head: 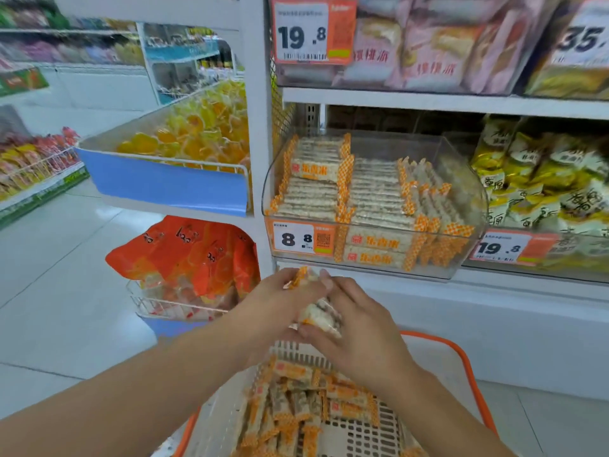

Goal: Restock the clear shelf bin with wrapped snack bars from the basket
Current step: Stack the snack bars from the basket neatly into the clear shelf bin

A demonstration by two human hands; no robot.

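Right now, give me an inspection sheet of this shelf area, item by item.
Surface: white shelf above; pale tiled floor on the left.
Job's things: clear shelf bin part filled with stacked wrapped snack bars, room left at its right end; basket below with loose bars.
Hands: left hand and right hand together hold a small bunch of bars above the basket, below the bin.
Clutter: price tag on the bin front; orange bags in a wire rack; yellow sweets in a blue-fronted tray.
Cables: nothing seen.
Surroundings: yellow packets in the next bin; pink packets above.
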